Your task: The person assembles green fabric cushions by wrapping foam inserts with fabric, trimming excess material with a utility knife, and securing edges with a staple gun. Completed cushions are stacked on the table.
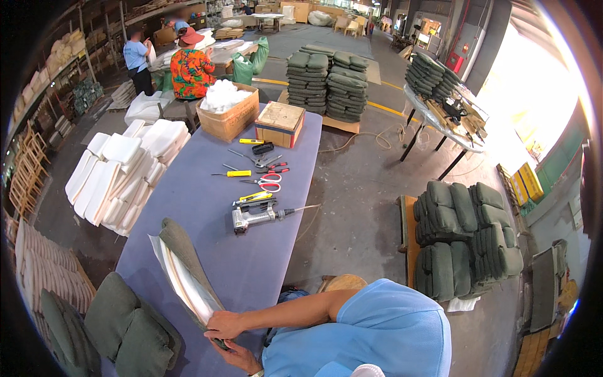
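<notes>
A dark green cushion cover (pixel 182 248) stands on its edge on the table, partly spread, with a white foam-like filling (pixel 176 276) showing along its long opening. At its near end my right hand (pixel 224 325) is closed on the fabric edge. Just below, my left hand (pixel 240 357) grips the same end from underneath; some of its fingers are hidden. Beside it on the left lies a plump green cushion (pixel 129 327), with another green cushion (pixel 66 333) at the table's edge.
The blue-grey table (pixel 213 207) holds a pistol-shaped air tool (pixel 254 217), scissors (pixel 270 183), a yellow screwdriver (pixel 232 173), pliers and two boxes (pixel 279 125). White foam pads (pixel 119 169) are stacked left; green cushion stacks (pixel 465 239) stand right. Other people (pixel 188 66) work beyond.
</notes>
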The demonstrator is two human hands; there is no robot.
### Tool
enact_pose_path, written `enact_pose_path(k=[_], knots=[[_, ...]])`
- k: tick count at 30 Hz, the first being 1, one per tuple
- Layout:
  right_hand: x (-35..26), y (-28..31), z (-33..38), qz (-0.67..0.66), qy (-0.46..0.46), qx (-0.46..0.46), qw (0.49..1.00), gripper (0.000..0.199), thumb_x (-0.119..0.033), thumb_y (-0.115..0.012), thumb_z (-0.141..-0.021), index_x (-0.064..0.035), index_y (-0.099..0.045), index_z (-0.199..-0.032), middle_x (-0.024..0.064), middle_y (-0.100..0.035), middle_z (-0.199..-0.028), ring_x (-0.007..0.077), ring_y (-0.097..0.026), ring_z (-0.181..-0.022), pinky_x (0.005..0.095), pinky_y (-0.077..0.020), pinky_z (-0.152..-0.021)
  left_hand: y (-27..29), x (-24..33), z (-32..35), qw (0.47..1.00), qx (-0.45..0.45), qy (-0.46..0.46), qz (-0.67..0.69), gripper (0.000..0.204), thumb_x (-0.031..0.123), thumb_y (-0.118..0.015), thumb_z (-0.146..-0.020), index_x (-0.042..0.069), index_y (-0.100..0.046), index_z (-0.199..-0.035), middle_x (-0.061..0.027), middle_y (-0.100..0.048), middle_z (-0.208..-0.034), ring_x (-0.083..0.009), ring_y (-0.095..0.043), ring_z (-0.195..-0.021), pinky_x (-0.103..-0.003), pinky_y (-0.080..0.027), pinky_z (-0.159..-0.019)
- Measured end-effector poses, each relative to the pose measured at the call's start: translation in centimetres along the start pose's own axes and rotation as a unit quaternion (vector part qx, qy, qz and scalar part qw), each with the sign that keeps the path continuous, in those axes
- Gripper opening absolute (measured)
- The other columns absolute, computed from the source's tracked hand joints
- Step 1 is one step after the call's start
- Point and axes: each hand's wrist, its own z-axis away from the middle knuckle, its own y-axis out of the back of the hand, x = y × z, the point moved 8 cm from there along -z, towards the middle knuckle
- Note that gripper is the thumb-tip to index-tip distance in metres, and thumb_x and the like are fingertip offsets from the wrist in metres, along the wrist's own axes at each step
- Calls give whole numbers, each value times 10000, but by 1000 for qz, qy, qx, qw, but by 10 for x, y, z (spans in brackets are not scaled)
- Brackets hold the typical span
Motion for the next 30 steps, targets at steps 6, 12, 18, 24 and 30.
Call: enact_pose_path(k=[6,12,18,24,30], knots=[[-13,12,10,40,-77,-19,996,529,-451,-506,-1038,8,-718,-880,231,-708,-866,453,-684,-865,533,-546,-780,0,-5,2,999,23,-23,-14,567,273,-483,-1086,-103,-413,-1505,-312,-510,-1480,-407,-556,-1340,-446,-486,-1066],[-19,18,14,38,-120,-51,991,553,-487,-484,-1048,-8,-725,-910,227,-711,-909,449,-683,-877,522,-546,-798,9,22,-4,999,31,-35,6,540,260,-505,-1084,-95,-448,-1487,-306,-527,-1468,-410,-580,-1310,-443,-491,-1057],[14,-2,21,-52,-127,-14,990,601,-536,-478,-1044,-2,-716,-905,218,-708,-952,421,-650,-959,496,-508,-882,7,10,3,997,38,-34,-62,492,249,-497,-1097,-75,-492,-1467,-268,-558,-1459,-398,-593,-1303,-437,-519,-1031],[13,-15,10,-80,-15,40,996,575,-473,-477,-1074,15,-674,-843,221,-668,-802,422,-635,-836,492,-482,-790,13,28,-4,992,59,-61,-96,435,197,-467,-1109,-64,-518,-1452,-245,-576,-1451,-389,-587,-1317,-444,-529,-1031],[20,-21,7,-111,-4,52,992,613,-488,-482,-1074,28,-657,-792,206,-648,-753,378,-623,-775,467,-489,-747,17,25,-5,986,51,-61,-144,411,174,-461,-1109,-61,-532,-1439,-242,-577,-1449,-394,-582,-1318,-459,-511,-1060]])
